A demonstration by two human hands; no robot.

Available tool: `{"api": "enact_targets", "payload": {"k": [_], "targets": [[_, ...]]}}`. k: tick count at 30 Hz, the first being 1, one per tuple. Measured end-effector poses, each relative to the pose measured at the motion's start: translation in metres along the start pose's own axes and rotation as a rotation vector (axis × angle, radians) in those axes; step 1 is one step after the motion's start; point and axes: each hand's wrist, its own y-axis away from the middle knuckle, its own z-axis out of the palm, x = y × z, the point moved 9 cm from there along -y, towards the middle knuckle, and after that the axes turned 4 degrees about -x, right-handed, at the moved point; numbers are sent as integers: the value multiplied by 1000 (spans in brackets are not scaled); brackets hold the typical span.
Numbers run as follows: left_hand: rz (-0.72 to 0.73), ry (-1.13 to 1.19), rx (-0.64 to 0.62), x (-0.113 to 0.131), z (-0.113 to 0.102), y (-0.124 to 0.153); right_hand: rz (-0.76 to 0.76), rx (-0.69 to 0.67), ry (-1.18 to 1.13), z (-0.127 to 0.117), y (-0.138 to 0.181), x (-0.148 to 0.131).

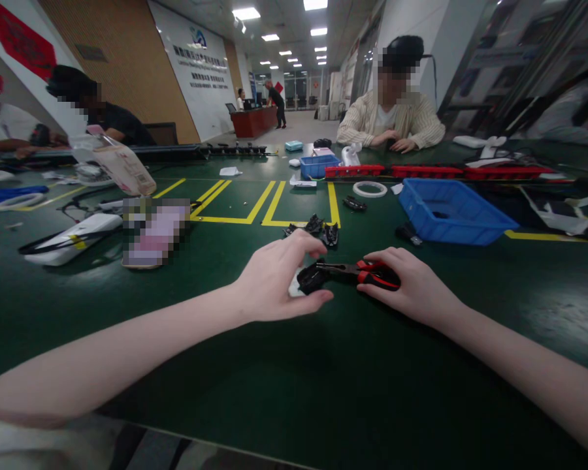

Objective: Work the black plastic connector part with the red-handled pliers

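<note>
Red-and-black-handled pliers [378,274] are in my right hand [416,287], with the fingers closed around the handles. Their jaws point left and meet the edge of a small black plastic part [312,277]. My left hand [284,277] curves around the left side of that part, thumb and fingers apart, with no clear grip on it. A bit of something white [294,283] shows beside the left palm, partly hidden by the hand. Just beyond my left fingers lie several black plastic pieces [330,234] on the green table.
To the right stand a blue bin [460,212] and a small black piece [408,234]. A tape roll [370,189], a smaller blue bin [318,166] and a red strip [426,172] lie farther back. At left are a phone [157,234] and a white device [73,239]. A person [392,117] sits opposite.
</note>
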Motion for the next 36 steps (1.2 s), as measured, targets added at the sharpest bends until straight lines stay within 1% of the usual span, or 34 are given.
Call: {"api": "enact_targets", "payload": {"k": [5, 7, 11, 15, 20, 25, 32, 36], "targets": [[-56, -1, -9, -19, 19, -30, -7, 4, -6, -1, 0, -1], [-80, 6, 12, -26, 22, -36, 2, -2, -10, -1, 0, 0], [-98, 33, 17, -30, 24, -31, -2, -5, 3, -1, -1, 0], [-73, 91, 1, -29, 24, -27, 3, -2, -10, -2, 0, 1], [-65, 142, 6, -34, 24, -30, 31, 50, -45, -10, 4, 8], [-34, 156, -47, -36, 27, -32, 28, 53, -35, -12, 5, 11], [33, 107, -46, -32, 26, -31, -20, 77, -11, -12, 6, 8], [70, 66, -60, -30, 28, -31, -16, 50, 20, -9, 4, 9]]}}
